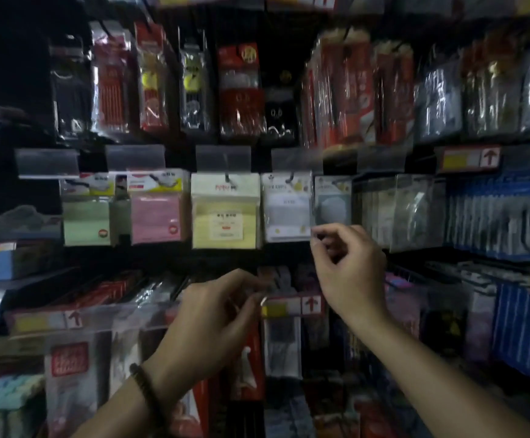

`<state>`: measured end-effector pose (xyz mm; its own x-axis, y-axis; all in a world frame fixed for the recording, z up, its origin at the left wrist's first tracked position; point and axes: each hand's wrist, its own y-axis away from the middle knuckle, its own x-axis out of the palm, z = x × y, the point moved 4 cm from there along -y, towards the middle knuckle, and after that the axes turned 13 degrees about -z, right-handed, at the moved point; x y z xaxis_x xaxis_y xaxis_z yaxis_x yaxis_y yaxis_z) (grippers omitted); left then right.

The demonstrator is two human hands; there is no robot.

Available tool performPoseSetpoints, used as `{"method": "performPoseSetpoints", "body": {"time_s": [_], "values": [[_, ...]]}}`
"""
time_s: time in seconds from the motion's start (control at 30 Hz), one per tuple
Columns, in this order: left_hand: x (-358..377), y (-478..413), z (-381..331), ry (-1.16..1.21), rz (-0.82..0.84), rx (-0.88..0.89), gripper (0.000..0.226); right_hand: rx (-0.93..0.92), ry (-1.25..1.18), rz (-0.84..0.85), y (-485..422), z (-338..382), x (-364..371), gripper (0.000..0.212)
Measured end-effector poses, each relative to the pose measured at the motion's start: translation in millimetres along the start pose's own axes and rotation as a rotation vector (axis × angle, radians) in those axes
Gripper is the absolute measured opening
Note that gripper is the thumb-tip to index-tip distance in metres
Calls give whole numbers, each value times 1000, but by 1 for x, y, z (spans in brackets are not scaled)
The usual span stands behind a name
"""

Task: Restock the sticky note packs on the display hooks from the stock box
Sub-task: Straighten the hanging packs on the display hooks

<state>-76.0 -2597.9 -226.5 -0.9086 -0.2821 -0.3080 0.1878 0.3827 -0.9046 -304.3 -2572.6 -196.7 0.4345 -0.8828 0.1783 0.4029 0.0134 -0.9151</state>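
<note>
Sticky note packs (225, 213): five front-facing, one per hook. Two hands.

- Green pack (87, 213), pink pack (157, 210), yellow pack (225, 211), white pack (285, 207) and a pale round-pad pack (332, 202) hang upright in one row.
- Green sits at nine o'clock of pink; the round-pad pack at three o'clock of white.

A dimly lit stationery aisle in a retail shop: above the right hand (349, 267), sticky note packs (225, 213) in clear sleeves hang from display hooks (226, 178) in a row, with packaged pens (111, 83) higher up. Just beside the left hand (213, 324), a shelf-edge price label (292, 305) carries a red arrow.
</note>
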Motion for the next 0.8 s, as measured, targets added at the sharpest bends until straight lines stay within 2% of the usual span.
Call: {"method": "performPoseSetpoints", "body": {"time_s": [0.07, 0.17, 0.3, 0.4, 0.6, 0.7, 0.8], "values": [[-2, 35, 7, 78, -19, -26, 9, -24, -75, -14, 29, 3, -24, 4], [14, 100, 20, 127, 48, -96, 8, -17, -156, 76, 87, -9, -52, 7], [48, 205, 50, 68, 282, -212, 11, 91, -105, 278, 189, -56, -85, 17], [75, 288, 78, 76, 455, -378, 23, 319, -93, 343, 280, -104, -112, 34], [136, 449, 145, 15, 746, -668, 15, 929, 183, 542, 490, -202, -147, 50], [162, 506, 172, -53, 875, -732, 15, 1132, 287, 698, 581, -232, -155, 40], [181, 545, 192, -113, 970, -805, 11, 1202, 392, 886, 650, -255, -145, 31]]}}
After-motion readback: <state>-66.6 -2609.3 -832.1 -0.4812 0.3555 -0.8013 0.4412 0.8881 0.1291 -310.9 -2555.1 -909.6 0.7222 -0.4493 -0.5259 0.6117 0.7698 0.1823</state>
